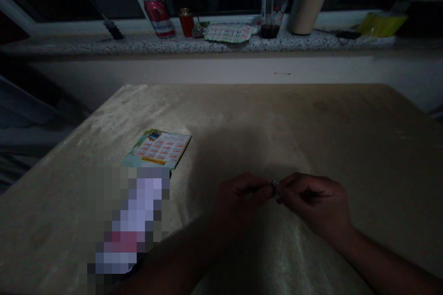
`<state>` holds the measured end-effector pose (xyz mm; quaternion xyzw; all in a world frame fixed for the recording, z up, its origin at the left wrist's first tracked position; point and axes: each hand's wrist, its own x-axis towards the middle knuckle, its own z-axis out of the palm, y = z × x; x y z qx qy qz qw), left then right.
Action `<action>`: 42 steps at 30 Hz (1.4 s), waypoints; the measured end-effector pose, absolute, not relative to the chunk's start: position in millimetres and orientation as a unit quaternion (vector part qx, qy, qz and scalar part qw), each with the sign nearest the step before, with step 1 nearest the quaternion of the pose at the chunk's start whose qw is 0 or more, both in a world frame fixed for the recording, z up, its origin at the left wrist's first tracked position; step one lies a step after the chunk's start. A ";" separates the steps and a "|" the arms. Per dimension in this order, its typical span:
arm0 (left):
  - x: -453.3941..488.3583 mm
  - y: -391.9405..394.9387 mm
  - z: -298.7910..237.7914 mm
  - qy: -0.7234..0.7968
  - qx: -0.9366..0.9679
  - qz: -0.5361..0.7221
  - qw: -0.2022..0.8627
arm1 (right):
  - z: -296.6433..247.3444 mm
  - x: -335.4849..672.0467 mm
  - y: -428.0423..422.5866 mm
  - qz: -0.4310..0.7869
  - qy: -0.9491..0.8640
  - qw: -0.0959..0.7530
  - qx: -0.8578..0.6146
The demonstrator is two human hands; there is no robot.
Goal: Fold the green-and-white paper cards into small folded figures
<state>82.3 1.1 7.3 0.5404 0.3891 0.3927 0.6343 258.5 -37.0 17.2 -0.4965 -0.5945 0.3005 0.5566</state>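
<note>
Both hands pinch one small shiny piece (274, 187) above the tabletop (311, 120), midway along its near edge.

The left hand (238, 199) and right hand (315, 203) meet fingertip to fingertip, each curled, nipping the piece between thumb and forefinger; it is too dark and too small to tell what it is. It looks light, hard and probably slick, so a fingertip pinch at its two ends seems the surest hold, and it could easily slip away in the gloom. A printed card (158, 148) lies flat toward the left edge. Beyond the far edge, a speckled sill (104, 45) carries a red can (159, 17) and a plastic cup (274, 7).
</note>
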 end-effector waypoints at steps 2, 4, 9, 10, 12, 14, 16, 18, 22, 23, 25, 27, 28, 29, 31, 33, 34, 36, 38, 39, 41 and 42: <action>82.0 1.3 6.5 0.385 0.536 0.392 0.641 | 17.1 258.5 -37.5 0.300 -0.592 0.555 -0.501; 81.8 1.7 6.1 0.380 0.529 0.389 0.652 | 17.1 258.6 -37.9 0.303 -0.590 0.554 -0.503; 80.9 1.4 7.5 0.370 0.517 0.385 0.669 | 16.2 258.2 -38.0 0.326 -0.582 0.553 -0.499; 80.8 1.2 7.9 0.370 0.518 0.384 0.669 | 15.7 258.1 -38.0 0.338 -0.576 0.554 -0.497; 80.7 1.2 9.0 0.367 0.514 0.394 0.668 | 14.6 258.2 -38.4 0.373 -0.552 0.562 -0.490; 80.5 1.5 10.4 0.368 0.505 0.415 0.661 | 13.2 259.0 -38.6 0.416 -0.516 0.576 -0.478; 80.3 1.7 11.9 0.376 0.499 0.433 0.649 | 11.8 260.3 -38.4 0.454 -0.487 0.580 -0.469; 79.9 1.5 12.8 0.382 0.497 0.442 0.641 | 10.4 261.2 -37.5 0.483 -0.485 0.559 -0.468; 80.5 0.1 11.3 0.369 0.502 0.444 0.644 | 8.8 260.3 -35.4 0.518 -0.507 0.509 -0.464; 80.9 -0.2 10.4 0.363 0.503 0.446 0.646 | 8.6 259.7 -35.1 0.522 -0.509 0.504 -0.464; 81.6 -0.6 8.2 0.358 0.503 0.449 0.645 | 8.2 258.2 -35.1 0.520 -0.508 0.500 -0.470; 82.0 -0.8 6.4 0.356 0.514 0.451 0.637 | 7.8 257.2 -35.9 0.508 -0.512 0.497 -0.483; 82.1 -0.9 5.8 0.354 0.522 0.451 0.632 | 7.8 256.8 -36.5 0.500 -0.516 0.495 -0.490; 82.1 -1.0 5.4 0.350 0.531 0.450 0.628 | 7.8 256.7 -37.1 0.491 -0.520 0.493 -0.495; 82.1 -1.1 5.2 0.343 0.543 0.451 0.619 | 8.4 256.7 -38.2 0.481 -0.523 0.494 -0.501; 82.4 -1.4 5.2 0.343 0.549 0.454 0.612 | 9.5 257.1 -38.8 0.485 -0.519 0.495 -0.501; 82.6 -1.7 5.2 0.341 0.550 0.457 0.610 | 10.2 257.4 -38.9 0.490 -0.515 0.495 -0.500; 83.1 -2.5 5.0 0.335 0.551 0.461 0.610 | 11.9 257.8 -38.7 0.500 -0.510 0.492 -0.498; 83.5 -3.5 4.9 0.336 0.556 0.461 0.605 | 13.7 257.9 -38.5 0.507 -0.506 0.490 -0.497; 83.6 -4.0 5.0 0.342 0.559 0.460 0.600 | 14.7 257.8 -38.5 0.507 -0.505 0.491 -0.498; 83.5 -4.9 5.7 0.357 0.560 0.454 0.593 | 16.6 257.3 -38.5 0.504 -0.506 0.492 -0.499; 83.4 -5.1 6.1 0.365 0.559 0.451 0.592 | 17.4 257.1 -38.5 0.501 -0.507 0.493 -0.499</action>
